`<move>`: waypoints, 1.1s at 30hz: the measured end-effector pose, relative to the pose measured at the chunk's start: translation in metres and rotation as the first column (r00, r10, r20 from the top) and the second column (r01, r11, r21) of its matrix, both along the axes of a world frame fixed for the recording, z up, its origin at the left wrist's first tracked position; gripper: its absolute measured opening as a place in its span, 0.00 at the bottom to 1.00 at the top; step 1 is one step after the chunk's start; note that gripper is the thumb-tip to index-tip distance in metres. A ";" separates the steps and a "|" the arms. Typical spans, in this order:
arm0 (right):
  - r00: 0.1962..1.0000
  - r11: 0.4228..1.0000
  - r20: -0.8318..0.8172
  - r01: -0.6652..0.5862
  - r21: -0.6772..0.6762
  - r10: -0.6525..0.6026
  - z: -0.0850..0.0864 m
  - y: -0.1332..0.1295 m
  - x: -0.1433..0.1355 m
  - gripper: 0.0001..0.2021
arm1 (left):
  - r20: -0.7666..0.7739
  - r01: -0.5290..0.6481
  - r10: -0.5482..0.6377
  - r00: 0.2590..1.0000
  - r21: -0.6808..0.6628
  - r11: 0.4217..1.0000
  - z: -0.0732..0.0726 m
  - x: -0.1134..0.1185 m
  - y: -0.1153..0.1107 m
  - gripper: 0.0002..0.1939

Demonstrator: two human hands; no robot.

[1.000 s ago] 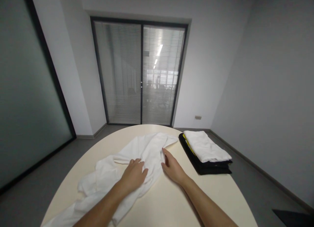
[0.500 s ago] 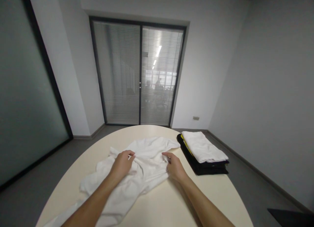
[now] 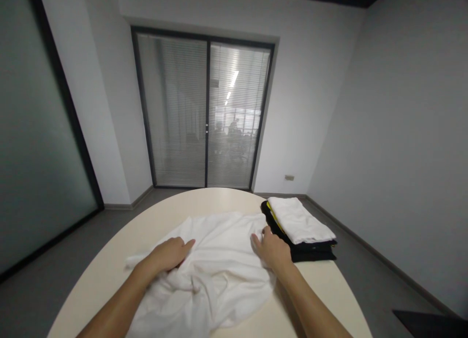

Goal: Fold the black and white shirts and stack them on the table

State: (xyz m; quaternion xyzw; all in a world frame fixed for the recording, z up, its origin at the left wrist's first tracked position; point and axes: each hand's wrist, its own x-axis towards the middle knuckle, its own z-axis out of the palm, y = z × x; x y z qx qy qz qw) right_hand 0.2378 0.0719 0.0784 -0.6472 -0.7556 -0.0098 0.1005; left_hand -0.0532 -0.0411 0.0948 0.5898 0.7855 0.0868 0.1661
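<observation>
A crumpled white shirt [image 3: 226, 245] lies spread over the near half of the table, its far part fairly flat and its near part bunched in folds. On its left side my left hand [image 3: 171, 253] is closed on the cloth, thumb pointing inward and the other fingers curled mostly out of sight. My right hand [image 3: 275, 250] grips the right edge of the shirt, thumb and index finger on the fabric. The cloth pinched in each hand is largely hidden by the fingers.
The round cream table [image 3: 215, 195] holds a stack of folded clothes, with a white folded garment [image 3: 298, 221] on top of black ones [image 3: 310, 252] and a yellow edge between. That stack sits just right of my right hand. A glass door [image 3: 206, 109] with blinds stands beyond.
My hands have moved apart, the left one left and nearer, the right one rightward. Between them the shirt has spread wider and flatter at its far side, and its bunched folds lie closer to me.
</observation>
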 end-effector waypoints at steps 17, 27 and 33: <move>0.655 0.687 -0.221 -0.644 0.337 0.723 -0.006 -0.021 -0.026 0.23 | 0.410 0.102 -0.288 0.865 0.420 0.902 -0.017 0.063 0.003 0.30; 0.494 0.692 -0.607 -0.710 0.131 0.622 0.011 -0.055 -0.039 0.17 | 0.363 -0.071 -0.226 0.904 0.648 0.758 -0.026 0.058 0.019 0.14; 0.539 0.808 -0.641 -0.540 0.234 0.546 0.001 -0.020 -0.018 0.24 | 0.520 0.050 -0.415 0.747 0.579 0.814 -0.007 0.067 0.005 0.17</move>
